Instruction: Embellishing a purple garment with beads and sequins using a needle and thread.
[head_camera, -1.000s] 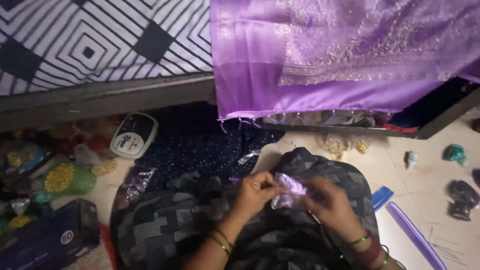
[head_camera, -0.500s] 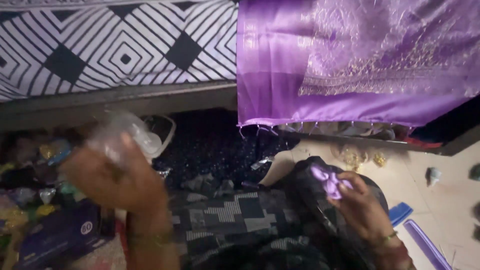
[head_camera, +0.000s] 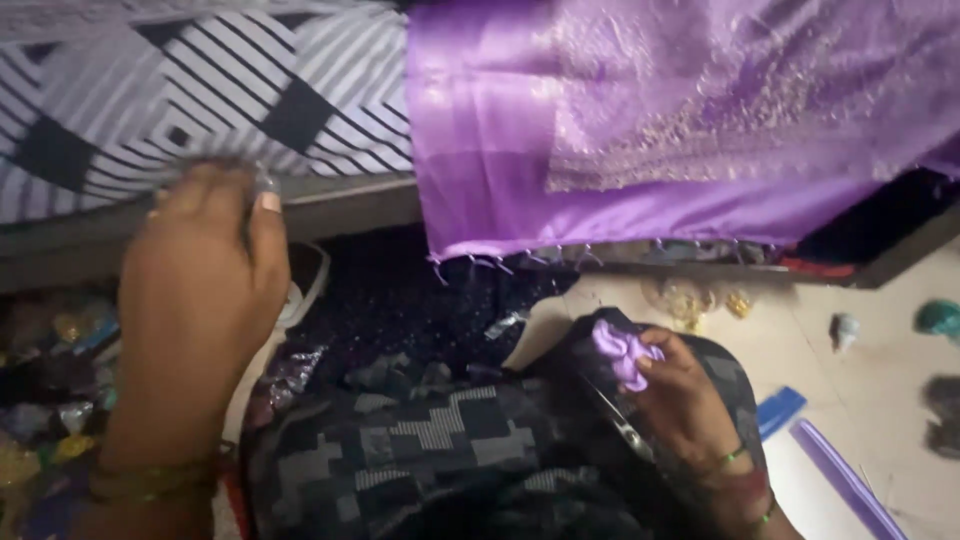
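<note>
A small purple fabric piece (head_camera: 622, 350) is pinched between the thumb and fingertips of the right hand (head_camera: 690, 405), low on the right, resting on a lap covered in dark grey patterned cloth (head_camera: 440, 450). The left hand (head_camera: 200, 290) is raised on the left, seen from the back with fingers curled; something pale and blurred sits at its fingertips, but what it is cannot be told. A purple embroidered cloth (head_camera: 680, 120) is draped over a bed edge above, beside a black-and-white patterned bedsheet (head_camera: 200, 90). A purple strip (head_camera: 845, 480) is seen on the floor (head_camera: 860, 390).
</note>
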